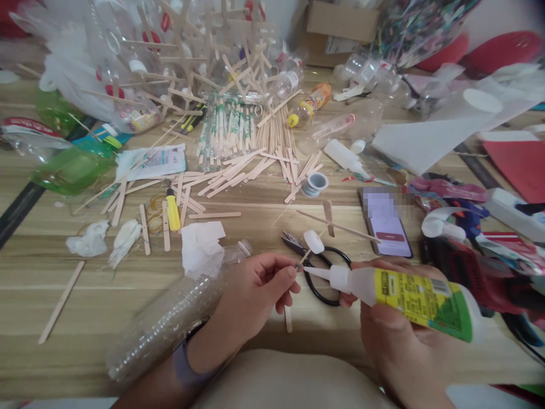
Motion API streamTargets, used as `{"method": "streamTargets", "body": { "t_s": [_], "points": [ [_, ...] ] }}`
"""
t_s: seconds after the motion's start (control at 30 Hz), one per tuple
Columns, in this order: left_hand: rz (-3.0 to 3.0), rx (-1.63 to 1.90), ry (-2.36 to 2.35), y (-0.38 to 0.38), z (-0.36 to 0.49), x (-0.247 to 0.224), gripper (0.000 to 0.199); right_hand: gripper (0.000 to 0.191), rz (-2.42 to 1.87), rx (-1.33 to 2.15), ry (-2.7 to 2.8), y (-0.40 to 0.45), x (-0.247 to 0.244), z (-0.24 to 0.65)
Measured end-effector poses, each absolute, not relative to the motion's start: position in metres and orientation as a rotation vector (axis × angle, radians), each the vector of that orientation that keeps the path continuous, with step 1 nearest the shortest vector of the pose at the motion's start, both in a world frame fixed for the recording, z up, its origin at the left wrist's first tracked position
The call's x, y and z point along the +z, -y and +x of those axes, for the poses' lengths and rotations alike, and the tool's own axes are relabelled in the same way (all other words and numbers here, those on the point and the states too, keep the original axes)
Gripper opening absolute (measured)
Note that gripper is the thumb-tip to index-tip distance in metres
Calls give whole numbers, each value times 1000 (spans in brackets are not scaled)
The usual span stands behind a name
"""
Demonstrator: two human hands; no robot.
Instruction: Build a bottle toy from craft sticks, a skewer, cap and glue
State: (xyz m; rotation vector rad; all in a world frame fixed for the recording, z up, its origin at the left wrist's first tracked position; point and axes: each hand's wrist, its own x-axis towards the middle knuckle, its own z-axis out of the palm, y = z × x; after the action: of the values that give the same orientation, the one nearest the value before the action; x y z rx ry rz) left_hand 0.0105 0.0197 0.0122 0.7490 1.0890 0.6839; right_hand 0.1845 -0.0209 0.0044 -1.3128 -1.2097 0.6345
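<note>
Near the front middle, my left hand (266, 287) pinches the end of a thin wooden stick (305, 255). A small white piece (314, 241) sits on that stick, further from my fingers. My right hand (395, 335) is wrapped round a glue bottle (419, 301) with a yellow and green label. The bottle lies tilted, its narrow nozzle pointing left, and its tip is at or very close to the pinched stick end. Whether glue is coming out is too small to tell. Black-handled scissors (324, 284) lie on the table beneath the stick and nozzle.
A large clear plastic bottle (170, 318) lies beside my left forearm. Behind are a phone (385, 221), a wire spool (315, 184), a yellow-handled tool (172, 213) and many wooden sticks (234, 176). Plastic bottles crowd the back; a red power tool (464, 272) is at the right.
</note>
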Motion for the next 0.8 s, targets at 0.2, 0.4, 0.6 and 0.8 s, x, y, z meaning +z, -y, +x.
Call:
{"method": "streamTargets", "body": {
  "t_s": [0.2,0.4,0.6,0.8],
  "points": [
    [776,685,-1095,-20,11,12,21,30,-1141,804,1125,22,6,181],
    [789,683,-1089,-20,10,10,21,32,-1104,827,1136,21,6,181],
    [799,703,-1083,-18,10,10,21,36,-1160,778,1116,23,9,176],
    [792,752,-1111,-21,7,9,22,32,-1081,996,894,16,18,186]
  ]
}}
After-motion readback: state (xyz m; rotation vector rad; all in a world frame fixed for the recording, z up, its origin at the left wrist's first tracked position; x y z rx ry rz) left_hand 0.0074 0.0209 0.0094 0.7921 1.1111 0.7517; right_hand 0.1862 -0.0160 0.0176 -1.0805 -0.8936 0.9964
